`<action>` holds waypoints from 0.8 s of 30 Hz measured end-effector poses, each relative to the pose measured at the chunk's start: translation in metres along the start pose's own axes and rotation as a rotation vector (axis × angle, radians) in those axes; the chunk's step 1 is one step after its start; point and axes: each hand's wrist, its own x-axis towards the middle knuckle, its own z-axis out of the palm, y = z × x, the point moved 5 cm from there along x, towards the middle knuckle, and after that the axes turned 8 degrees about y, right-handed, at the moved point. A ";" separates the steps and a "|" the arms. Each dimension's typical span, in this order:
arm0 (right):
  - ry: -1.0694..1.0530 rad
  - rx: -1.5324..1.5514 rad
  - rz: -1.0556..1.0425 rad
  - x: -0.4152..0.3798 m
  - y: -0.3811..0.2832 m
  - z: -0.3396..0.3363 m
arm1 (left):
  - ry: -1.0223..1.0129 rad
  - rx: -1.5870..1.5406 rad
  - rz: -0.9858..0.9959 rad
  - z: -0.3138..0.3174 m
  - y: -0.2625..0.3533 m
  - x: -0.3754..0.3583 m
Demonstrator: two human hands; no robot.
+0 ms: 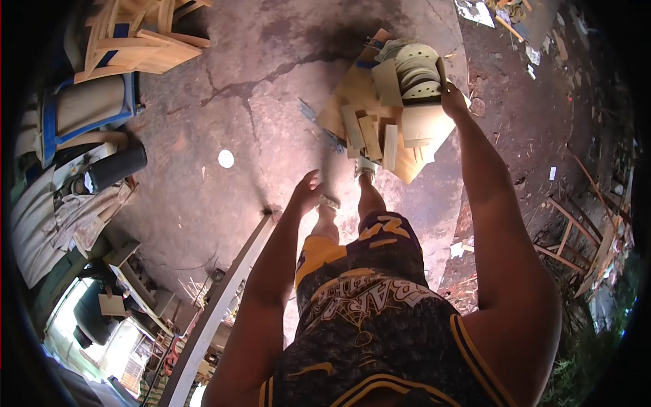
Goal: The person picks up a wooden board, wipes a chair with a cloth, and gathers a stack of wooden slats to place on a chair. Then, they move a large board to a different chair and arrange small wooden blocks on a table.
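Note:
My right hand (454, 103) reaches out at the upper right, its fingers at the edge of an open cardboard box (422, 123). Inside the box lie several round sanding discs (415, 68) with holes in them. Beneath and around the box is a wooden board (344, 102), and small wood blocks (370, 138) rest on its near side. Whether my right fingers pinch the box flap is hard to see, but they are bent against it. My left hand (308, 192) hangs over the floor near my left foot, holding nothing, fingers apart and slightly curled.
Wooden frames (139, 44) stand at the upper left, above a blue-edged chair (88, 112). A long pale beam (220, 308) slants up beside my left arm. Debris and a broken wooden frame (569, 234) lie at the right. A white disc (226, 159) is on the floor.

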 end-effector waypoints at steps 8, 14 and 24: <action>0.094 -0.043 -0.211 0.020 -0.029 0.004 | 0.238 -0.265 0.092 0.079 0.037 0.129; 0.057 0.002 -0.158 -0.005 -0.031 0.008 | 0.471 -0.081 0.021 0.106 0.025 0.152; 0.407 0.237 -0.181 -0.051 -0.004 0.002 | 0.111 -0.421 0.112 0.095 0.032 0.125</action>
